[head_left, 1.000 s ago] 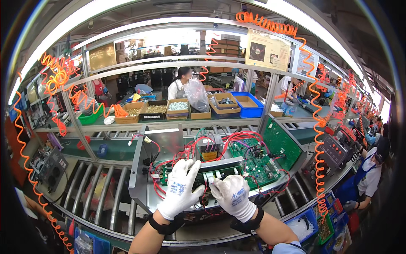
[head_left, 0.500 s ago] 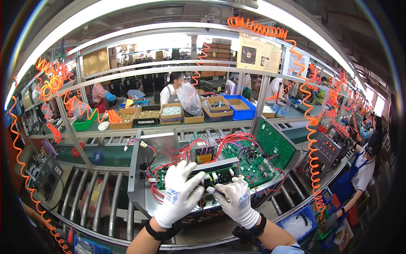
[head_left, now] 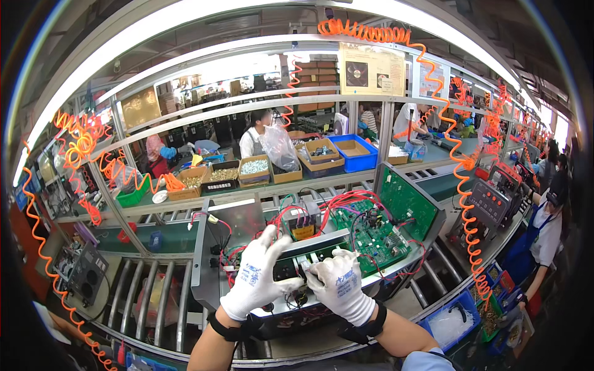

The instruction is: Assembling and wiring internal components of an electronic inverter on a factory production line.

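Left hand (head_left: pixel 257 279): fingers spread, nothing visibly held. Right hand (head_left: pixel 339 284): fingers pinched, apparently on white connector (head_left: pixel 304 264), at hand's ten o'clock, over open chassis (head_left: pixel 206 263). Step, seemingly: connector handling; next calls for steady alignment.

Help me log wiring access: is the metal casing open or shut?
Open: no cover lies over the metal casing; its red wires and upright green board show.
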{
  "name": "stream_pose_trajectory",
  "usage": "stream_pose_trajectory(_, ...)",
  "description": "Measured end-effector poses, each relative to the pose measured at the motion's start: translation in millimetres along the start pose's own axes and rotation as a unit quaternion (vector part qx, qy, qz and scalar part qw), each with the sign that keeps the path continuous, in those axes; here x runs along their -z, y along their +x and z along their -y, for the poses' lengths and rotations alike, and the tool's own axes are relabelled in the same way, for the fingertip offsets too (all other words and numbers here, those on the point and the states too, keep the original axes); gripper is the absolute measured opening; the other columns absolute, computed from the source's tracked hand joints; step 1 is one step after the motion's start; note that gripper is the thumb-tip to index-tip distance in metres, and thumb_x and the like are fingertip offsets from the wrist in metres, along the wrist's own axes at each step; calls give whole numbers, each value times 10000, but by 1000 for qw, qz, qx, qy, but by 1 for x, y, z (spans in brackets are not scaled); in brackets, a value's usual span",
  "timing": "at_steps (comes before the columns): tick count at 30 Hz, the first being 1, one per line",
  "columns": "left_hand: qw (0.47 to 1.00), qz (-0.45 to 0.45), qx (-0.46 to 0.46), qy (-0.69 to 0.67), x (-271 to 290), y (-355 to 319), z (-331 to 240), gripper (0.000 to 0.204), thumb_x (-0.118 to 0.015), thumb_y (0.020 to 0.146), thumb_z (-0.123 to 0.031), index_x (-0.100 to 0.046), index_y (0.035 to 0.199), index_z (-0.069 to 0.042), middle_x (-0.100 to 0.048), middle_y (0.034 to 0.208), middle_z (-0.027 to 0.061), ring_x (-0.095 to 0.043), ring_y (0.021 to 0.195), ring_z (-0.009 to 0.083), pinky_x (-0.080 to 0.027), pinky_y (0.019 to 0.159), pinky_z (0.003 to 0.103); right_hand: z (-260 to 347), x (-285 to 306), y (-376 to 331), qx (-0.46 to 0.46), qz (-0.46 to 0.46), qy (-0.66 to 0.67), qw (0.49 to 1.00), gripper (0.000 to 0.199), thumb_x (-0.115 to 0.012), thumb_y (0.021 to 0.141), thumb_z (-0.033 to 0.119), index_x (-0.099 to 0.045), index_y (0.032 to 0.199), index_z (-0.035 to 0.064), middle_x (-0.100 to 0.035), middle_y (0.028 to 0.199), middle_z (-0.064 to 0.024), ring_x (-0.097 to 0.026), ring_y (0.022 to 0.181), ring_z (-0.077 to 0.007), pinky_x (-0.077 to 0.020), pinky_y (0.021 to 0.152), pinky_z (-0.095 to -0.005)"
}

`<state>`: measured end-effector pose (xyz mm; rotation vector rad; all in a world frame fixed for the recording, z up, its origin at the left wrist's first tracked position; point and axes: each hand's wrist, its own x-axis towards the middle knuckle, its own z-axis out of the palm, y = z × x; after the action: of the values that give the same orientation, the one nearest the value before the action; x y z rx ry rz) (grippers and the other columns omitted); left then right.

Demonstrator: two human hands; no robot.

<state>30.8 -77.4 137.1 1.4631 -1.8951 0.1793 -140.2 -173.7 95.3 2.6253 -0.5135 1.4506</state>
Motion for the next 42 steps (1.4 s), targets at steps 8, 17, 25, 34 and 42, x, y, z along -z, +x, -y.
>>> stream_pose_trajectory(8,998,25,29,55,-10,-11,11,884,-845,609,-339,-481,1337,6,-496,1296,227,-463,1222,387,-354,1046,477,4,-3,4,-18,54,-13,998,166,-752,713,201,-596,708,143,-555,666,-35,-575,766,-303,-437,818,-467)
stream_pose_trajectory(17,997,7,47,56,-14,-12,12,824,-798,608,-327,-517,1308,3,-509,1237,238,-459,1186,395,-356,1021,484,0,-10,14,29,47,-38,998,109,-682,794,233,-637,782,134,-583,674,-40,-601,707,-253,-424,881,-453)
stream_pose_trajectory(25,998,-15,37,51,-19,-7,12,792,-782,668,-419,-534,1277,23,-575,1170,233,-521,1126,385,-382,998,469,-28,22,13,-16,41,195,980,415,-834,629,275,-689,973,93,-665,850,-72,-616,821,-277,-450,845,-422)
stream_pose_trajectory(34,983,-56,153,83,-27,7,-2,487,-800,698,-234,-628,1102,-23,-626,923,134,-566,905,310,-421,829,410,-190,48,-32,-324,38,79,942,389,-665,799,173,-623,1161,37,-626,1114,-152,-661,945,-249,-527,819,-353)
stream_pose_trajectory(42,975,29,35,218,-27,37,-58,440,-689,614,-158,-623,1030,-31,-514,1216,210,-451,1177,431,-291,1025,559,-243,-14,30,-228,397,-55,888,502,-690,789,232,-571,1272,165,-617,1171,-126,-590,1120,-274,-482,932,-394)
